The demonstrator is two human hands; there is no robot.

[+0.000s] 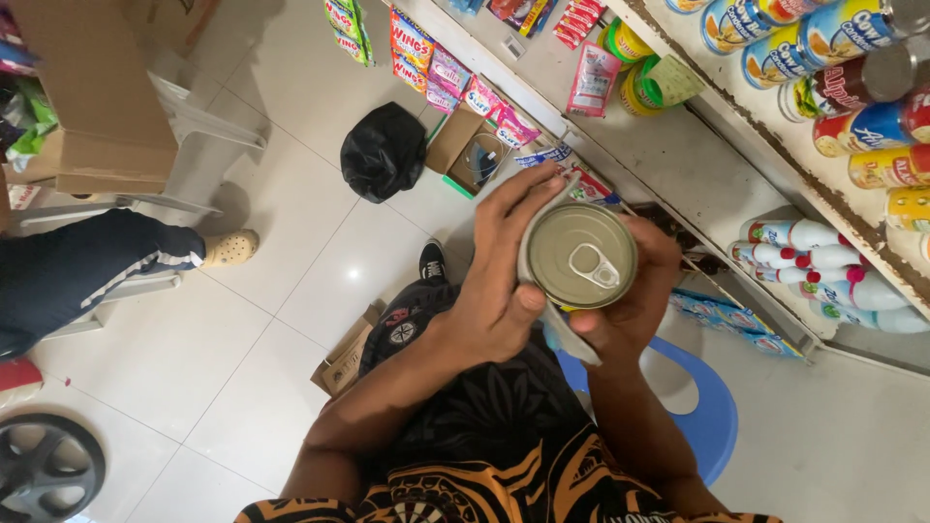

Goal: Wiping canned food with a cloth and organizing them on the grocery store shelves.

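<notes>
Your left hand point(499, 291) and right hand point(630, 310) both grip the can point(581, 257), held in the air over your lap with a cloth point(572, 339) around it. Loosen either grip and it could drop onto the floor point(291, 291).

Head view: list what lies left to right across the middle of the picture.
Beige shoe → black bag → left hand → pull-tab can → right hand → white bottles on the low shelf.
</notes>
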